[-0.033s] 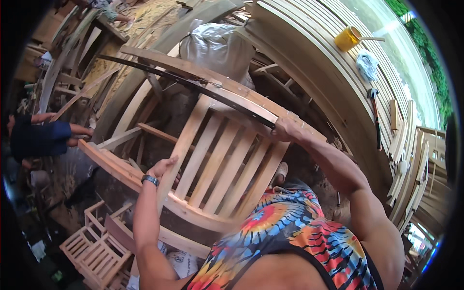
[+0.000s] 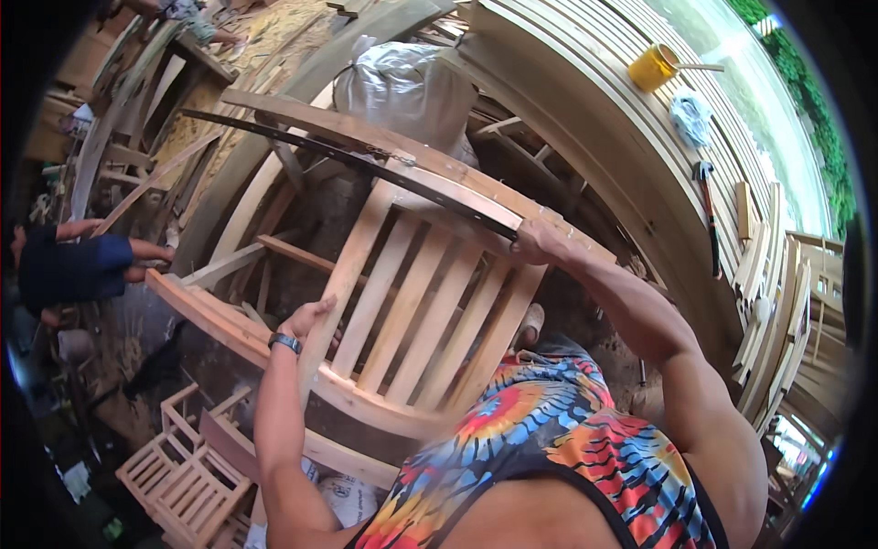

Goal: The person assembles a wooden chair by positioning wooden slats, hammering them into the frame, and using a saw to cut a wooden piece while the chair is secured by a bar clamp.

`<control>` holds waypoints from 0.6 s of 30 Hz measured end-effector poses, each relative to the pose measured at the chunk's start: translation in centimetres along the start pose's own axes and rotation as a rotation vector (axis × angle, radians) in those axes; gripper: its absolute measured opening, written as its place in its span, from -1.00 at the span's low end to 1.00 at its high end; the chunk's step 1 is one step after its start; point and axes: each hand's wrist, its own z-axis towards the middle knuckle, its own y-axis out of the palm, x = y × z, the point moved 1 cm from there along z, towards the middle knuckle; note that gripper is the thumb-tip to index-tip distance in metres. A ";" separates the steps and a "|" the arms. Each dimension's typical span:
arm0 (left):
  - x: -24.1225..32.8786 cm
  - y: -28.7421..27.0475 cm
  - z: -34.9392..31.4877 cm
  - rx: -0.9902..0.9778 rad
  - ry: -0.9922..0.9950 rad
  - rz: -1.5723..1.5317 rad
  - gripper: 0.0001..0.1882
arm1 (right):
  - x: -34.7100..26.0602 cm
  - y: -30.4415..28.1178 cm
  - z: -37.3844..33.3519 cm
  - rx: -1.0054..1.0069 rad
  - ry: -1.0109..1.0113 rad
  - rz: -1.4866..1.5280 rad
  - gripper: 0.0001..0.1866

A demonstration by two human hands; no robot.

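Observation:
A wooden frame with several parallel slats (image 2: 432, 306) lies in front of me, set between two long curved wooden rails. My left hand (image 2: 305, 320) is closed round the frame's left side piece (image 2: 354, 261), its fingers partly hidden behind the wood. Along the far curved rail (image 2: 476, 188) runs a long black metal bar with holes (image 2: 338, 157), slanting down from the far left. My right hand (image 2: 538, 243) grips the bar's near right end, close against the rail. A short chain (image 2: 391, 157) lies by the bar.
Beyond the frame stands a large plastic-wrapped bundle (image 2: 407, 96). Stacked boards (image 2: 585, 119) at the right bear a yellow jar (image 2: 651, 69), a crumpled plastic bag (image 2: 690, 119) and a hammer (image 2: 709, 220). A co-worker (image 2: 78, 261) is at the left. Small slatted pieces (image 2: 187, 485) lie lower left.
The view has shifted very slightly. Both hands keep the same hold, on the frame and on the black bar.

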 end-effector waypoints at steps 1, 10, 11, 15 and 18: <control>-0.4 -0.1 0.5 -0.009 0.017 -0.024 -0.30 | -0.6 -0.2 0.4 -0.036 0.005 -0.016 -0.68; 0.0 -0.9 3.3 -0.050 0.030 -0.024 -0.26 | -1.6 -1.7 1.1 -0.136 0.127 -0.081 -0.60; 0.0 -1.1 3.6 -0.051 0.029 -0.025 -0.23 | -1.6 -2.0 1.1 -0.138 0.143 -0.086 -0.61; 0.9 -0.5 3.7 -0.041 0.061 -0.006 -0.25 | -2.3 -3.7 1.4 -0.260 0.263 -0.014 -0.62; 1.6 0.1 3.5 -0.035 0.051 -0.018 -0.31 | -1.2 -2.7 1.0 -0.123 0.158 -0.062 -0.61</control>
